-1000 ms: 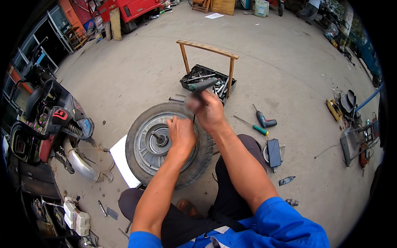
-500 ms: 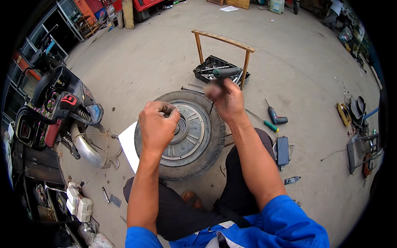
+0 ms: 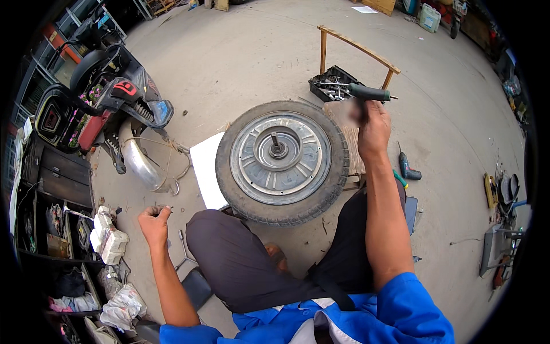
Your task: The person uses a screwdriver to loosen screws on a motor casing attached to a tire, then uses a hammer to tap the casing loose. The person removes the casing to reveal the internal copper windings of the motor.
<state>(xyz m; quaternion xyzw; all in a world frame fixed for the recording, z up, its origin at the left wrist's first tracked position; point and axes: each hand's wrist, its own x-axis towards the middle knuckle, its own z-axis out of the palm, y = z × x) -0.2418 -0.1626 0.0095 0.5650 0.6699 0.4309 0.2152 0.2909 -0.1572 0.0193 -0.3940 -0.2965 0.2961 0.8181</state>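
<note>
My right hand [image 3: 375,129] is raised at the right edge of the wheel. It grips a dark green, cylinder-bodied tool [image 3: 369,92] with a short metal tip pointing right; a blurred patch hides part of the grip. Low on the left, away from the wheel, my left hand [image 3: 154,225] has its fingers pinched together. Something small and dark shows at the fingertips, too small to name. Between my hands a hub-motor wheel [image 3: 281,191] lies flat in front of my knees, its axle pointing up. White sheet [image 3: 207,172] sticks out from under its left side.
Beyond the wheel stands a black tool tray [image 3: 317,90] with a wooden handle frame [image 3: 358,46]. A pistol-shaped power tool [image 3: 409,167] lies on the floor at right. A dismantled scooter [image 3: 123,103] is at left, above shelves [image 3: 57,195] and a white foam block [image 3: 112,241].
My left hand has left the wheel's centre and moved down and left, baring the axle. The right hand still holds the green tool. The view has shifted left, and the wheel shows farther right.
</note>
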